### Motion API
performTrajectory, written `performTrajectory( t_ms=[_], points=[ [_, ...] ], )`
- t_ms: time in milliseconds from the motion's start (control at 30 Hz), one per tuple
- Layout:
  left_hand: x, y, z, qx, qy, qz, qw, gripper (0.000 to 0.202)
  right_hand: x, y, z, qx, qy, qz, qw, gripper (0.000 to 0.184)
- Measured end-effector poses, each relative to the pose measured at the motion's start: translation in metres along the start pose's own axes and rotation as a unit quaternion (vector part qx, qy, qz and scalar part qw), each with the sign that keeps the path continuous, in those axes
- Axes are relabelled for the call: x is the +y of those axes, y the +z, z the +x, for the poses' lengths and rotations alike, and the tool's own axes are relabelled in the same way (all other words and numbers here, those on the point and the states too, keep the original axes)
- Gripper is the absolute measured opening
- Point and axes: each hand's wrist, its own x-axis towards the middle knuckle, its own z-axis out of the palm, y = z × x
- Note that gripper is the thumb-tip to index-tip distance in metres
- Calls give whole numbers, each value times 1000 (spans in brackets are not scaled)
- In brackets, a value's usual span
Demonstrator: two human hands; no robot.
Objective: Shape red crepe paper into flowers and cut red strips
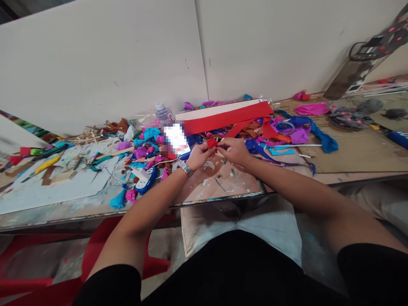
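A small red crepe-paper flower (211, 143) is held between both hands, just above the table's near side. My left hand (198, 156), with a watch (185, 168) at the wrist, pinches it from the left. From the right, the fingertips of my right hand (235, 149) close on its edge. Long strips of red crepe paper (229, 118) lie behind the hands, one loose strip trailing down toward them. Left of the hands a phone with a blurred screen (177, 140) leans among the paper pieces. The fingers hide part of the flower's underside.
Crumpled blue, pink and purple paper pieces (140, 152) crowd the left. A blue-and-white power socket (145, 180) with a cable sits near the front edge. A bottle (163, 112) stands behind the phone. Rightward lie a tape roll (284, 128) and cardboard (347, 148).
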Motion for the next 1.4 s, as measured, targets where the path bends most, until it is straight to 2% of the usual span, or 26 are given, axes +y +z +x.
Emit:
performTrajectory(
  t_ms=[167, 333, 467, 600, 733, 900, 1033, 1400],
  points=[
    [-3, 0, 1, -9, -2, -33, 999, 49, 1, -1, 0, -15, -20, -24, 999, 17],
    [-3, 1, 1, 7, 0, -40, 999, 46, -1, -2, 0, -15, -17, -22, 999, 16],
    [-1, 0, 0, 23, 32, -7, 999, 45, -2, -1, 0, 3, 17, 13, 1000, 18],
    [0, -1, -1, -3, 49, 4, 999, 43, -2, 2, 0, 14, 83, 58, 995, 27],
    [1, 0, -2, -27, 69, 22, 997, 44, 0, 4, 0, 13, 94, 93, 991, 29],
    [0, -1, -3, -21, 85, 62, 994, 54, 1, 3, 0, 2, 115, 108, 987, 33],
    [0, -1, -4, -12, 105, 112, 988, 53, 1, 3, 0, -2, 134, 112, 985, 35],
    [1, -2, -5, 21, 108, 111, 988, 45, -5, 3, 1, 7, 110, 128, 986, 29]
  ],
)
